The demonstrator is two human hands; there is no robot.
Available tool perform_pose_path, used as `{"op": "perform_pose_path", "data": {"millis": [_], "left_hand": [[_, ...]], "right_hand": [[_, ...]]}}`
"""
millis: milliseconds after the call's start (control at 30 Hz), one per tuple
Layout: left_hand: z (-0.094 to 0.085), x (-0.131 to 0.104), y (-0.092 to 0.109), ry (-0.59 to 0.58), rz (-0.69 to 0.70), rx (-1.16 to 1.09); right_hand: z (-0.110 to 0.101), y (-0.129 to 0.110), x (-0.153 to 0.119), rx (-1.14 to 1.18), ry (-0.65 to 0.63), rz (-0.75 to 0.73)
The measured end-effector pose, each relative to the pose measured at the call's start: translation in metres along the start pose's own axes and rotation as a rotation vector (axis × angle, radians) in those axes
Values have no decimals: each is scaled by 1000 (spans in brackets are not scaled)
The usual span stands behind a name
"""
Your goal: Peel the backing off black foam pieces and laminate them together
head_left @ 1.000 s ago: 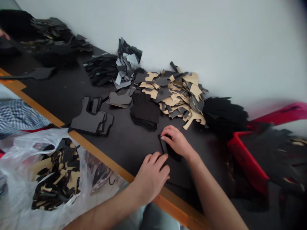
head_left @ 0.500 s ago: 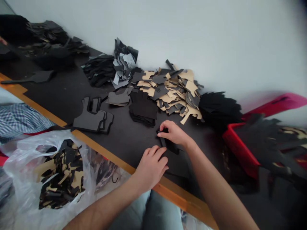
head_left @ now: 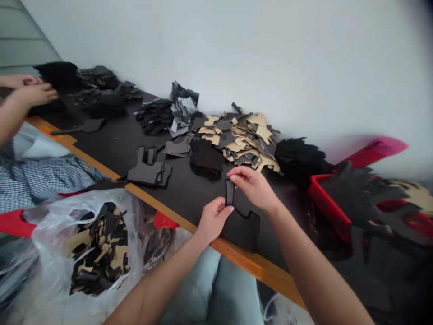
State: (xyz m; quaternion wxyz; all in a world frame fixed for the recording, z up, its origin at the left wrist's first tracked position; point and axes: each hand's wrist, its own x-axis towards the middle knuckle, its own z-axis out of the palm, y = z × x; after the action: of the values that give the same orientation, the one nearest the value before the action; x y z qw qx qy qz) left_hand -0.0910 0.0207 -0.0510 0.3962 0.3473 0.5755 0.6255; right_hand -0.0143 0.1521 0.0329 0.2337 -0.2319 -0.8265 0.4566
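Observation:
A black cut-out piece (head_left: 241,229) with a narrow upright arm lies at the table's front edge. A grey facing shows on its arm. My left hand (head_left: 213,220) pinches the base of that arm between thumb and fingers. At the arm's top, my right hand (head_left: 254,188) has its thumb and fingertips closed on the tip. Just beyond are a stack of black fabric pieces (head_left: 206,161) and grey cut pieces (head_left: 177,147). To the left, several grey-faced, black-edged pieces (head_left: 145,173) of similar shape lie overlapping.
A heap of tan and grey scraps (head_left: 248,137) lies by the wall, beside black pieces (head_left: 299,155). A red bin (head_left: 328,208) of grey pieces stands right. A clear plastic bag (head_left: 45,237) of offcuts hangs below the wooden edge (head_left: 267,267). Another person's hands (head_left: 35,94) work far left.
The black piece now lies open to view, its arm pointing away from me. My left hand has closed on the arm's base. The camera view has shifted, bringing another person's hands into sight.

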Motion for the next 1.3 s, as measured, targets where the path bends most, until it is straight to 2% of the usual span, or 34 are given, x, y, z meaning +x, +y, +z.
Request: {"op": "perform_pose_path", "data": {"millis": [100,200,267,367,467,533,633,700,800,867,933,1033,1100,1167,1300], "left_hand": [[-6,-2,7,122,19,-53],[-11,-10,13,184,29,-119],[-10,-20,15,176,2,-229],[-7,-40,11,167,-72,-398],[-20,-55,7,204,-59,-327],[-48,-54,9,263,-3,-217],[-116,-35,23,431,90,-5],[-168,-14,35,573,132,315],[-233,17,49,639,116,494],[-260,31,55,645,109,645],[-272,40,59,661,124,816],[-270,56,65,646,195,1023],[-255,73,68,536,263,1113],[-231,94,68,360,335,1172],[-168,134,57,53,444,1243]], "right_hand": [[7,0,-36,-197,228,25],[21,16,-74,-267,254,189],[32,26,-91,-306,352,270],[49,27,-99,-337,513,338],[68,18,-96,-255,527,293],[81,12,-93,-58,467,268],[93,13,-92,204,375,276],[96,20,-94,206,353,281],[96,35,-100,123,343,310],[96,44,-103,82,347,324],[97,49,-106,45,348,316],[99,53,-108,7,327,275],[100,53,-108,2,317,253],[100,53,-107,10,333,239],[102,48,-106,30,367,217]]}}
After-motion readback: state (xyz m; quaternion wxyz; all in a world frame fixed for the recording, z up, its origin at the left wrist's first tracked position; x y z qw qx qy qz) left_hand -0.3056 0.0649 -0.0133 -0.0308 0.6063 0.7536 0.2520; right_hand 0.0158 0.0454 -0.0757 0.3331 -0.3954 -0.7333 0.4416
